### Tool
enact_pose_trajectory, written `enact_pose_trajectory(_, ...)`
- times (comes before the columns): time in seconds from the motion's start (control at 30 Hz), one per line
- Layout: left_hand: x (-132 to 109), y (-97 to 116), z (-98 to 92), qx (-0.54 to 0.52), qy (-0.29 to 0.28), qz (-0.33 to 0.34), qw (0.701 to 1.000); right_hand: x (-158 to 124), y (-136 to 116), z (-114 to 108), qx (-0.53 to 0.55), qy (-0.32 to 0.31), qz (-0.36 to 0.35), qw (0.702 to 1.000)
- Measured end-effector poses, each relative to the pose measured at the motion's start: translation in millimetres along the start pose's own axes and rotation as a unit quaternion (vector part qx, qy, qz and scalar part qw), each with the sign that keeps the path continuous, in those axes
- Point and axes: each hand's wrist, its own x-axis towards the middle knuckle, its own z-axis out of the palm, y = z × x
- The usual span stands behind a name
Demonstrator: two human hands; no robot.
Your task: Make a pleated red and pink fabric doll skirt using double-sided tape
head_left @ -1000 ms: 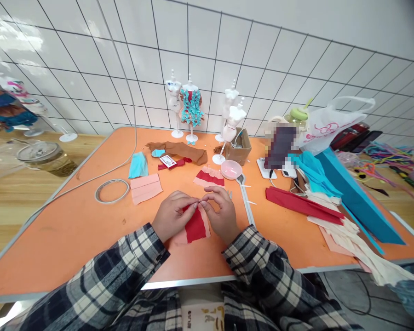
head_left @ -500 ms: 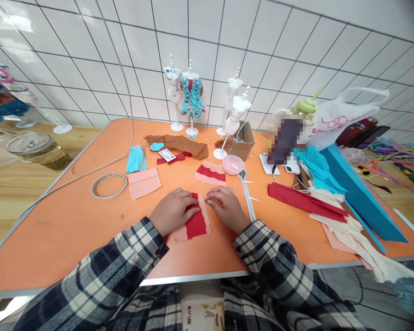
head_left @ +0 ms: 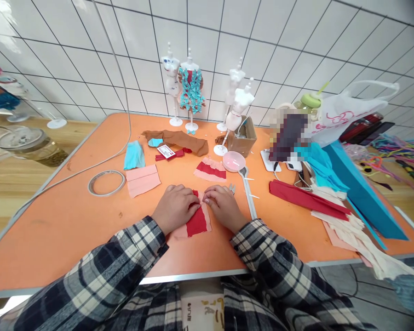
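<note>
A red-and-pink piece of crepe paper (head_left: 197,223) lies flat on the table at the front centre. My left hand (head_left: 175,207) rests on its left part, fingers curled and thumb against the red strip. At the pink right edge, my right hand (head_left: 224,207) pinches with thumb and index finger, close to the left fingertips. Part of the sheet is covered by both hands. A metal tip (head_left: 232,188), perhaps of scissors, shows just beyond my right hand. Farther back lies a second red-and-pink piece (head_left: 210,170).
A pink bowl (head_left: 233,162), small cardboard box (head_left: 243,140) and several mini dress forms (head_left: 190,92) stand behind. Left are a tape roll (head_left: 106,183), pink sheet (head_left: 143,180) and blue sheet (head_left: 134,155). Right lie a folded red strip (head_left: 307,201) and white plastic bag (head_left: 352,115).
My right hand has moved slightly left onto the paper's pink edge, baring the metal tip behind it. The left hand stays on the sheet. The view has shifted a little.
</note>
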Motion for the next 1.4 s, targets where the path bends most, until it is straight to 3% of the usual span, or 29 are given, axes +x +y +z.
enact_pose_trajectory(0.47, 0.6, 1.7, 0.4, 0.000, 0.017, 0.021, 1.000, -0.5, -1.2, -0.7, -0.022, -0.005, 0.002, 1.000)
enact_pose_trajectory(1.1, -0.1, -2.5, 3.1, 0.004, -0.022, 0.026, 0.999, -4.3, -6.1, -6.5, -0.081, -0.012, -0.020, 0.996)
enact_pose_trajectory(1.4, -0.3, -3.5, -0.1, 0.013, -0.056, 0.021, 0.998, -3.4, 3.6, -6.3, -0.024, -0.004, -0.003, 1.000)
